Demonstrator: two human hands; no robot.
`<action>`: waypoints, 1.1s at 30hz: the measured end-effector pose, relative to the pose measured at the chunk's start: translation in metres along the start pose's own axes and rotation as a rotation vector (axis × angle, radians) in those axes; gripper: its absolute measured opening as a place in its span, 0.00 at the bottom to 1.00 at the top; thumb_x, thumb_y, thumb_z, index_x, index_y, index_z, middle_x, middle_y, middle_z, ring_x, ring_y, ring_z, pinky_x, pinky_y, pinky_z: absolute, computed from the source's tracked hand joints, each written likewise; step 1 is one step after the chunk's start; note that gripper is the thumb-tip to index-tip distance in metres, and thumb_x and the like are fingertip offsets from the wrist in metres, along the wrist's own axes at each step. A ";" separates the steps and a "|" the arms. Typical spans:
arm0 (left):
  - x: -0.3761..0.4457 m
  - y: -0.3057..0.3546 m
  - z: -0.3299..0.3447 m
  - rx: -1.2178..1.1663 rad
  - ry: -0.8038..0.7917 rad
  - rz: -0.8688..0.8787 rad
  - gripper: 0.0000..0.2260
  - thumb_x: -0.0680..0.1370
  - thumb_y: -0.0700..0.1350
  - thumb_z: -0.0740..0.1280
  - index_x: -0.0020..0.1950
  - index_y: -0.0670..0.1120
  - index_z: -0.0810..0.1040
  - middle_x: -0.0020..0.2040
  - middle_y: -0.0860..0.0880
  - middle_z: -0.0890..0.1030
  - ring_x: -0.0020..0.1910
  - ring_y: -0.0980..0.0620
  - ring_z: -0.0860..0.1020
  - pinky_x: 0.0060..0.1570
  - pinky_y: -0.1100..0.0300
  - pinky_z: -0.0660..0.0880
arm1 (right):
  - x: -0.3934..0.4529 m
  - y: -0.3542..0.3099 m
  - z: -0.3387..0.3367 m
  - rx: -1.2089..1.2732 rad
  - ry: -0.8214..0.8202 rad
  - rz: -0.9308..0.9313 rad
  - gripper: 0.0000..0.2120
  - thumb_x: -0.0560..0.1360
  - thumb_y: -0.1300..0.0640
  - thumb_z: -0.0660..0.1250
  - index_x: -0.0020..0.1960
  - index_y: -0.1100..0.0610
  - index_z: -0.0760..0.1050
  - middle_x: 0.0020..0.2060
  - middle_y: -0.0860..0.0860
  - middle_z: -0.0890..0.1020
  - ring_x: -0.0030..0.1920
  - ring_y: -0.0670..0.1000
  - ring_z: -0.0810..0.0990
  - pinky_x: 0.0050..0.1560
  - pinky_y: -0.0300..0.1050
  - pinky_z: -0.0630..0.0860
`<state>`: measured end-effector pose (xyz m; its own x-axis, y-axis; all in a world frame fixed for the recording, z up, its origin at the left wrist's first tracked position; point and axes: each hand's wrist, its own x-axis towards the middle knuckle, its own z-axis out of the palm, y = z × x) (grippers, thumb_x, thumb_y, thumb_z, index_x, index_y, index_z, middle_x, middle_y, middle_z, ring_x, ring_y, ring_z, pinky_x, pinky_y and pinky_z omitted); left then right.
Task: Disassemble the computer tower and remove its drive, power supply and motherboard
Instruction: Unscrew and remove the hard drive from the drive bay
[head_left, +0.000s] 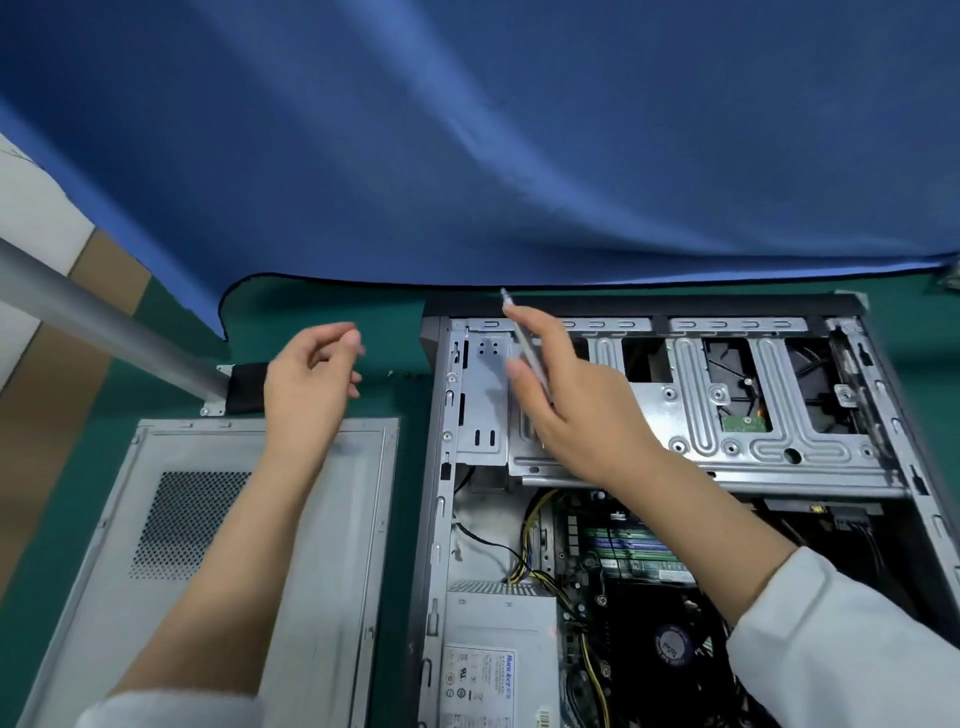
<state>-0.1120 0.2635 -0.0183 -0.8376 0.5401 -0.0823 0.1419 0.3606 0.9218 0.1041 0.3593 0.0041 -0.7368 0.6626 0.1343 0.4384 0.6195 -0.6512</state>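
Head view showed the computer (675, 519) lying open on the green table (405, 312), side cover (291, 519) off, likely so its parts could be reached. The right hand (566, 410) pinched a thin screwdriver (524, 338) above the drive cage (727, 415); the left hand (306, 379) hovered loosely curled, holding nothing.

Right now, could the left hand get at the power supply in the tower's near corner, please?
Probably yes: the left hand hovers empty over the mat, and the power supply lies uncovered, with only the case wall to reach over.

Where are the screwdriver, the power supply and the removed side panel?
screwdriver (527, 345), head view, on its shaft by the fingers.
power supply (498, 629), head view, on its bare metal top.
side panel (332, 519), head view, on its flat face.
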 end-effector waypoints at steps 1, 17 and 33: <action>-0.010 0.015 -0.005 -0.043 -0.085 0.000 0.06 0.77 0.49 0.66 0.50 0.50 0.82 0.36 0.56 0.81 0.30 0.60 0.74 0.35 0.65 0.74 | -0.001 -0.006 0.000 0.006 -0.026 -0.021 0.21 0.82 0.48 0.52 0.72 0.49 0.55 0.29 0.46 0.76 0.27 0.47 0.75 0.28 0.44 0.70; -0.035 0.013 -0.013 0.285 -0.192 -0.031 0.13 0.79 0.51 0.64 0.39 0.45 0.78 0.32 0.50 0.80 0.31 0.57 0.78 0.33 0.66 0.74 | -0.003 -0.008 -0.003 -0.170 -0.053 0.004 0.21 0.78 0.38 0.50 0.65 0.47 0.66 0.41 0.41 0.76 0.48 0.46 0.74 0.39 0.43 0.66; -0.035 -0.072 0.026 0.947 -0.366 -0.088 0.08 0.77 0.44 0.63 0.47 0.40 0.76 0.47 0.40 0.79 0.45 0.41 0.75 0.40 0.55 0.70 | -0.012 0.015 0.000 -0.276 -0.036 -0.041 0.11 0.78 0.56 0.57 0.56 0.51 0.75 0.47 0.44 0.80 0.49 0.48 0.73 0.40 0.45 0.71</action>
<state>-0.0791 0.2383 -0.0920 -0.6750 0.6249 -0.3921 0.5799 0.7780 0.2417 0.1199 0.3604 -0.0077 -0.7726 0.6221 0.1270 0.5276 0.7402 -0.4168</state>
